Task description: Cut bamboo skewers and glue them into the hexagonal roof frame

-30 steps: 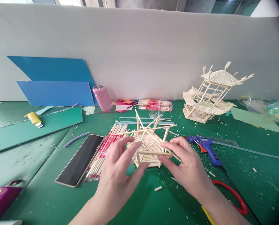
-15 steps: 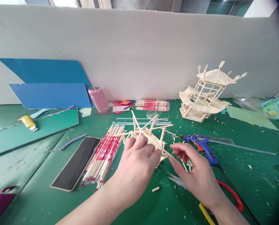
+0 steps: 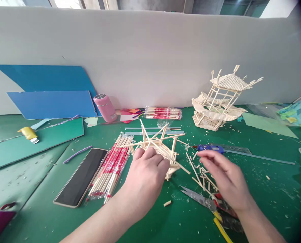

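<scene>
My left hand (image 3: 147, 172) is closed over the near side of a small frame of wooden sticks (image 3: 174, 145). Its fingers curl round a long wooden stick (image 3: 183, 166) that slants out to the right; the fingertips are hidden. Thin sticks cross in a star on top of the frame. My right hand (image 3: 226, 175) hovers to the right with thumb and fingers apart, holding nothing visible. Just past its fingertips lies a blue glue gun (image 3: 210, 148), its handle covered by the hand. Scissors (image 3: 198, 198) and cut stick pieces (image 3: 203, 179) are below and left of this hand.
A finished-looking stick pavilion (image 3: 223, 101) stands back right. Packs of sticks (image 3: 112, 165), a phone (image 3: 82, 177) and a pink bottle (image 3: 105, 108) are on the left. Clear glue sticks (image 3: 155, 133) lie behind the frame. Blue boards (image 3: 51, 103) lean against the white partition (image 3: 145, 60).
My right hand has moved away from the slanted stick's end, to the right and over the glue gun's handle. The left hand has stayed at the frame.
</scene>
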`<state>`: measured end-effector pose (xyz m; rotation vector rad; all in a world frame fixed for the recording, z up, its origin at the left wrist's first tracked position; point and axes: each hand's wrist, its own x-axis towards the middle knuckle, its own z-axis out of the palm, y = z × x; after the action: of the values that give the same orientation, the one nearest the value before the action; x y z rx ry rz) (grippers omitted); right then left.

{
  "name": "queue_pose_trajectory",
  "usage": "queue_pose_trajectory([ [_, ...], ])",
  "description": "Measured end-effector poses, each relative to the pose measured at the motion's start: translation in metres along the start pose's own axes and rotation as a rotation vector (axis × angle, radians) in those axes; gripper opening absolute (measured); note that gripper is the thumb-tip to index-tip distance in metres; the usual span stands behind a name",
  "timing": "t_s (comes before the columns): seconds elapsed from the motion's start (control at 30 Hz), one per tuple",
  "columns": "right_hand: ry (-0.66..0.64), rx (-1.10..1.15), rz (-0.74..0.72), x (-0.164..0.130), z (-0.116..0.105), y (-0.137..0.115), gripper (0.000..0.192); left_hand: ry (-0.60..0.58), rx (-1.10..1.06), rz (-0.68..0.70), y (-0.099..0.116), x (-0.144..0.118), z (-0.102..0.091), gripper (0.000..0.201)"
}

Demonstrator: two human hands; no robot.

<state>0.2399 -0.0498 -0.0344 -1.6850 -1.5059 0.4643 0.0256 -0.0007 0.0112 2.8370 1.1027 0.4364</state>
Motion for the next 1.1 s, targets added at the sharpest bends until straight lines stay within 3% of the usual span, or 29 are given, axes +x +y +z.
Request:
queue_pose_trajectory([
  [0.03,0.061,-0.161,0.048,0.004,-0.007,0.014,0.025,0.005,-0.001,-0.002,0.000,0.000,0.000,0.023],
  [0.17,0.129,-0.392,0.169,0.018,-0.033,0.078,0.029,0.021,-0.029,-0.023,0.000,0.000,0.001,0.022],
  [0.27,0.113,-0.512,0.204,0.019,-0.040,0.115,0.033,0.033,-0.075,-0.036,0.000,0.000,0.001,0.021],
  [0.37,0.052,-0.562,0.237,0.014,-0.036,0.133,0.035,0.037,-0.100,-0.043,0.000,0.000,-0.001,0.021],
  [0.67,-0.043,-0.643,0.312,0.021,-0.026,0.130,0.023,0.089,-0.162,-0.026,-0.002,-0.001,-0.003,0.023],
  [1.1,-0.099,-0.671,0.311,0.024,-0.030,0.132,0.023,-0.063,-0.016,0.002,0.000,0.000,-0.004,0.023],
])
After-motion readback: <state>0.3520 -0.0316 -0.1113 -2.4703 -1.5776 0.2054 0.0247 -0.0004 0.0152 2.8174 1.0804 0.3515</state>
